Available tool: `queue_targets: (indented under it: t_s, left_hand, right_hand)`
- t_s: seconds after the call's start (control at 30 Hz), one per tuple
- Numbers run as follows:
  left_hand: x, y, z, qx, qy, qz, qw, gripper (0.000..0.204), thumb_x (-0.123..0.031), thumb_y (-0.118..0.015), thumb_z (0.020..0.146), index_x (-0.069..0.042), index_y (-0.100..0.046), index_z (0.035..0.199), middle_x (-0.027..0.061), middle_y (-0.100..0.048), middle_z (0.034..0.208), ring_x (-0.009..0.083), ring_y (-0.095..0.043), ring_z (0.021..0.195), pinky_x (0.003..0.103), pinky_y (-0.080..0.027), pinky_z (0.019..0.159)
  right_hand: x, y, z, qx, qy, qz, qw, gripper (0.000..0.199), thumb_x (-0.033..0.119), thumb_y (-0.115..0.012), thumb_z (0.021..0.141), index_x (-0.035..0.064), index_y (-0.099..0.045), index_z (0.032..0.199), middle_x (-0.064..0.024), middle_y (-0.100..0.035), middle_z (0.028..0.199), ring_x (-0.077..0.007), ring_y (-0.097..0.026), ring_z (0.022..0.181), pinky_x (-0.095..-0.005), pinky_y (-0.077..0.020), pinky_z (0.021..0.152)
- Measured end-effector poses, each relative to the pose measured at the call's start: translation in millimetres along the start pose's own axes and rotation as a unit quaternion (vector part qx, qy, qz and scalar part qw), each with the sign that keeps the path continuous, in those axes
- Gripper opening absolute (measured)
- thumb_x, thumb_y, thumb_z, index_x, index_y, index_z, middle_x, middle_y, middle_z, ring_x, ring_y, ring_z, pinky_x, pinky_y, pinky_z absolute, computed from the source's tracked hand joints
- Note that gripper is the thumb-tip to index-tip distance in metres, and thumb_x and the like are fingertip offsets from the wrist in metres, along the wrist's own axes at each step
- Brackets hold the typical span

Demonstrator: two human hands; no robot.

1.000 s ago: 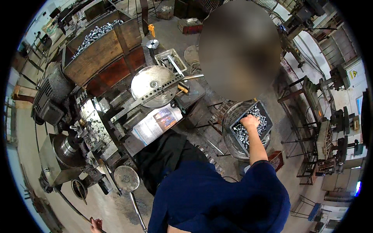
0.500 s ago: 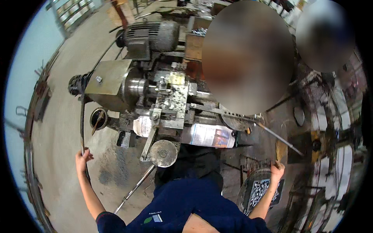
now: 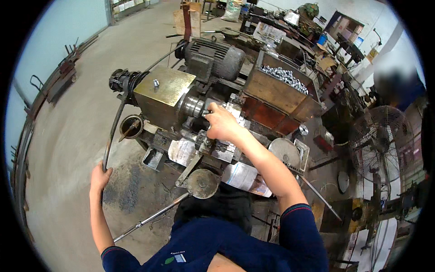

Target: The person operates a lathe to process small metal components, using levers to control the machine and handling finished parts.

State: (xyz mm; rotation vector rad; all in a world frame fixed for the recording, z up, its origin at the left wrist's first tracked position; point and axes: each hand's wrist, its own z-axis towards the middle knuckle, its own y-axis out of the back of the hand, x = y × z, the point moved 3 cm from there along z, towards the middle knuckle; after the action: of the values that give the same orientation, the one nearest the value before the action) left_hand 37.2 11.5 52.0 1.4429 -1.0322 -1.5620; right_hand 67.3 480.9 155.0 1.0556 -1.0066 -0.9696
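Note:
My left hand (image 3: pixel 99 176) is wrapped round the lower end of a long dark lever (image 3: pixel 113 133), which runs up to the left end of the lathe-like machine. My right hand (image 3: pixel 222 123) reaches across to the shiny spindle nose (image 3: pixel 193 106). Its fingers are pinched together on a small dark metal part (image 3: pixel 207 112), partly hidden by the fingertips. Behind the spindle stands the yellowish headstock box (image 3: pixel 165 86), with a small metal piece (image 3: pixel 156 83) on top. Under my right forearm lies the machine's slide, partly covered.
A ribbed motor (image 3: pixel 215 56) sits behind the headstock. Beyond the slide is a metal bin (image 3: pixel 272 88) heaped with small shiny parts. A pot with a brush (image 3: pixel 131 127) hangs at the left. A round handle disc (image 3: pixel 203 183) and rod jut toward me. A fan (image 3: pixel 379 138) stands right.
My right hand has moved from the low right, beside a basket of small parts, up to the spindle. My left hand stays on the lever. The view has shifted, revealing the bin and fan.

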Motion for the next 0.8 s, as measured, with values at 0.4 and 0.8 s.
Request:
queue_targets:
  t_s: [0.4, 0.8]
  left_hand:
    - [14, -7, -16, -0.021, 0.041, 0.018, 0.999, 0.028, -0.022, -0.064, 0.073, 0.003, -0.055, 0.083, 0.0258, -0.057, 0.070, 0.0434, -0.057, 0.073, 0.048, -0.045, 0.064]
    - [-5, 4, -15, -0.017, 0.041, 0.010, 0.999, 0.025, -0.019, -0.063, 0.072, 0.002, -0.055, 0.082, 0.0252, -0.059, 0.073, 0.0422, -0.057, 0.075, 0.048, -0.045, 0.067]
  right_hand:
    - [-7, -36, 38, 0.112, -0.058, -0.077, 0.989, 0.029, 0.017, -0.065, 0.055, 0.0012, -0.068, 0.079, -0.0212, -0.051, 0.104, -0.0346, -0.054, 0.097, -0.0374, -0.0474, 0.084]
    - [-7, -38, 51, 0.082, -0.145, 0.064, 0.984, 0.032, 0.016, -0.060, 0.055, -0.0039, -0.066, 0.079, -0.0300, -0.048, 0.112, -0.0445, -0.057, 0.090, -0.0428, -0.0480, 0.082]
